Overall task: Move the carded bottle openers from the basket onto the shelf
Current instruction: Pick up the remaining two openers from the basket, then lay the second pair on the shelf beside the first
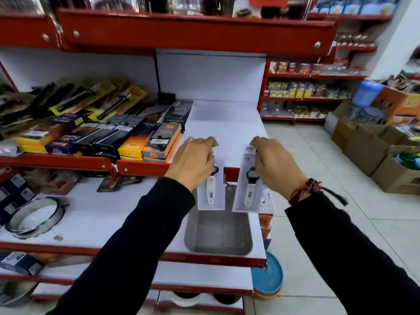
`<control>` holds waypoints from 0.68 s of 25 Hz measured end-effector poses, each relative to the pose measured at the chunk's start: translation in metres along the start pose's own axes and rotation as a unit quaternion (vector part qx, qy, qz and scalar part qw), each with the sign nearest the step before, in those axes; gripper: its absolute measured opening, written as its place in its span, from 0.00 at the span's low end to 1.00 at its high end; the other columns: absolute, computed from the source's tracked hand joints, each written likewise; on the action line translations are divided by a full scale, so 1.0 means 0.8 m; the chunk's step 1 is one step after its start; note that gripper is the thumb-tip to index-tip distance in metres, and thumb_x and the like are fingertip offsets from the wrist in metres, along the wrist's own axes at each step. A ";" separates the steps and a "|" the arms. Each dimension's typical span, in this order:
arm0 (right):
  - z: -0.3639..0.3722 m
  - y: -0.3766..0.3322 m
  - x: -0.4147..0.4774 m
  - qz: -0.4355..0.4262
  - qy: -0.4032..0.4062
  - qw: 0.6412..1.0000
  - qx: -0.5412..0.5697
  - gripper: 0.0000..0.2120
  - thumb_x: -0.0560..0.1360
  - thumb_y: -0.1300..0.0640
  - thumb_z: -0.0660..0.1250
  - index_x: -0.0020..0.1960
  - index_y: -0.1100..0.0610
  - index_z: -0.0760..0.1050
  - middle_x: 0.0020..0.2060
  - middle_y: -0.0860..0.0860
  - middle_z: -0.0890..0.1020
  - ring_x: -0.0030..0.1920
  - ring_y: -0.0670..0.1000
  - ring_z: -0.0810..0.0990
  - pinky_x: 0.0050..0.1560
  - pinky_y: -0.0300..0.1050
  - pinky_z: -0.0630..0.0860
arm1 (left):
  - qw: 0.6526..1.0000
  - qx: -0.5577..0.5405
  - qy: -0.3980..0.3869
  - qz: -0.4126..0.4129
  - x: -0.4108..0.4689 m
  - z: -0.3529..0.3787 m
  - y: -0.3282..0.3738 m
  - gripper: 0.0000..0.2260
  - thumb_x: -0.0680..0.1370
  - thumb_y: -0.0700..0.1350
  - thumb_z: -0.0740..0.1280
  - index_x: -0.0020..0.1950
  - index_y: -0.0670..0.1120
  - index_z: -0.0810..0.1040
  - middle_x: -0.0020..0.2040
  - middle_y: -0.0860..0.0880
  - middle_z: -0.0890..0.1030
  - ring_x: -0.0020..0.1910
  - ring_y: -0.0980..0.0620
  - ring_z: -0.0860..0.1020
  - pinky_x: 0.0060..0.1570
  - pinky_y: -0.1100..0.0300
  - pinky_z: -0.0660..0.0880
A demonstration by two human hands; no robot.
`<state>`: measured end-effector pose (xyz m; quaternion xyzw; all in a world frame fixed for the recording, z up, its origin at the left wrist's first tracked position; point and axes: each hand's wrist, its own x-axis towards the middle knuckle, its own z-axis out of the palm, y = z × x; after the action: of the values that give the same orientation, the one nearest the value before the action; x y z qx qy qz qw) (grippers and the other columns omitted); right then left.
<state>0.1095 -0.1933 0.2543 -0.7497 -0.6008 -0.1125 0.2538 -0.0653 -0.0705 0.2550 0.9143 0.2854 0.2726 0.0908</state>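
My left hand (194, 163) grips the top of a white card holding a bottle opener (211, 193) with a white handle. My right hand (276, 169) holds a second carded bottle opener (248, 189) the same way. Both cards hang upright side by side, just in front of the red edge of the white shelf (227, 128), whose right part is bare. Below the cards, a grey metal tray (218, 233) rests on the lower white shelf. No basket can be made out for certain.
Boxed and carded kitchen tools (102, 130) fill the left part of the shelf. A steel ring tin (34, 218) lies on the lower shelf at left. Cardboard boxes (375, 155) stand on the tiled floor at right. A blue round mat (269, 278) leans by the shelf corner.
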 end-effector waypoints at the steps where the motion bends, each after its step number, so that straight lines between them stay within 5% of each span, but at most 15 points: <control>1: -0.015 0.008 0.019 -0.002 0.022 1.000 -0.001 0.11 0.72 0.66 0.54 0.51 0.62 0.72 0.41 0.57 0.76 0.41 0.58 0.72 0.37 0.49 0.67 | 1.000 -0.009 0.011 0.010 0.020 -0.014 0.006 0.15 0.79 0.38 0.57 0.63 0.43 0.77 0.52 0.41 0.83 0.54 0.40 0.78 0.55 0.48 0.76; 4: -0.044 0.039 0.079 0.004 0.055 0.998 -0.020 0.10 0.71 0.67 0.52 0.46 0.64 0.70 0.38 0.57 0.73 0.39 0.56 0.70 0.38 0.49 0.64 | 0.999 -0.021 0.026 0.013 0.087 -0.038 0.024 0.15 0.77 0.36 0.57 0.60 0.42 0.78 0.45 0.41 0.83 0.50 0.41 0.80 0.49 0.54 0.75; 6: -0.050 0.064 0.116 0.018 0.049 0.998 -0.027 0.08 0.69 0.67 0.52 0.43 0.64 0.69 0.38 0.60 0.76 0.39 0.60 0.74 0.38 0.53 0.72 | 1.000 -0.014 0.007 -0.010 0.139 -0.033 0.028 0.17 0.76 0.35 0.56 0.61 0.43 0.78 0.50 0.39 0.83 0.54 0.39 0.80 0.50 0.54 0.75; 8: -0.042 0.091 0.150 0.032 0.021 0.999 -0.036 0.12 0.71 0.66 0.53 0.48 0.67 0.73 0.45 0.65 0.80 0.45 0.65 0.79 0.44 0.57 0.78 | 0.998 -0.022 -0.041 -0.039 0.183 -0.012 0.028 0.18 0.76 0.36 0.57 0.62 0.44 0.78 0.55 0.39 0.83 0.55 0.38 0.80 0.50 0.55 0.76; 12: 0.001 0.126 0.186 0.070 -0.092 0.991 -0.072 0.13 0.76 0.66 0.57 0.56 0.69 0.75 0.53 0.67 0.80 0.54 0.66 0.80 0.54 0.58 0.78 | 0.981 -0.007 -0.172 -0.087 0.230 0.047 0.026 0.21 0.78 0.37 0.59 0.71 0.46 0.73 0.71 0.42 0.75 0.68 0.42 0.75 0.65 0.57 0.71; 17: 0.051 0.152 0.196 0.128 -0.164 0.976 -0.068 0.16 0.78 0.61 0.59 0.63 0.63 0.75 0.61 0.63 0.77 0.62 0.64 0.77 0.60 0.53 0.74 | 0.968 0.006 -0.218 -0.121 0.244 0.115 0.001 0.19 0.79 0.40 0.60 0.70 0.46 0.75 0.70 0.42 0.74 0.69 0.41 0.72 0.67 0.55 0.69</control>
<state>0.2600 -0.0578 0.2642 -0.8442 -0.5241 0.0043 0.1127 0.1199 0.0393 0.2656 0.9110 0.3685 0.0520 0.1775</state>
